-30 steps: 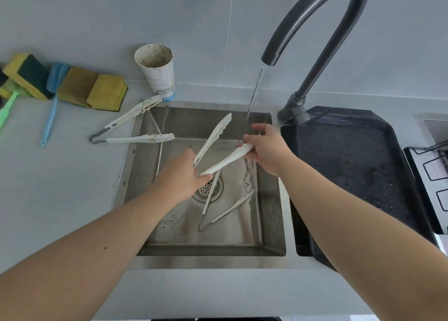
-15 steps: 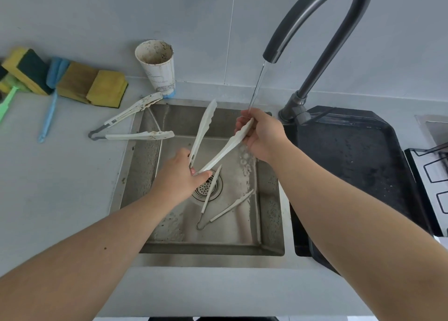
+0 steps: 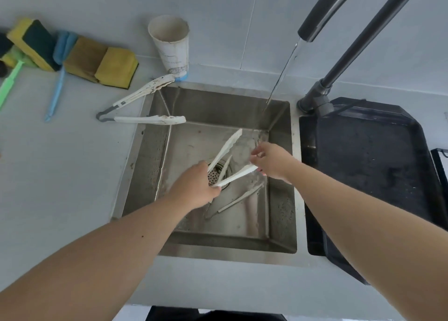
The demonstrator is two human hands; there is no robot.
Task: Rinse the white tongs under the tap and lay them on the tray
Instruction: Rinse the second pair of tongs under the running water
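White plastic tongs (image 3: 226, 148) over square steel sink (image 3: 218, 244)
Left hand (image 3: 194, 189) grips the hinge, right hand (image 3: 271, 161) pinches one tip; grey counter (image 3: 60, 175), black tray (image 3: 375, 163) alongside.

Left hand (image 3: 194, 189) grips white tongs (image 3: 226, 150), right hand (image 3: 274, 160) pinches them

White tongs (image 3: 227, 147) have dropped from spout height down into the sink (image 3: 218, 97). Left hand (image 3: 194, 189) and right hand (image 3: 274, 161) have come down with them, arms spread wider.
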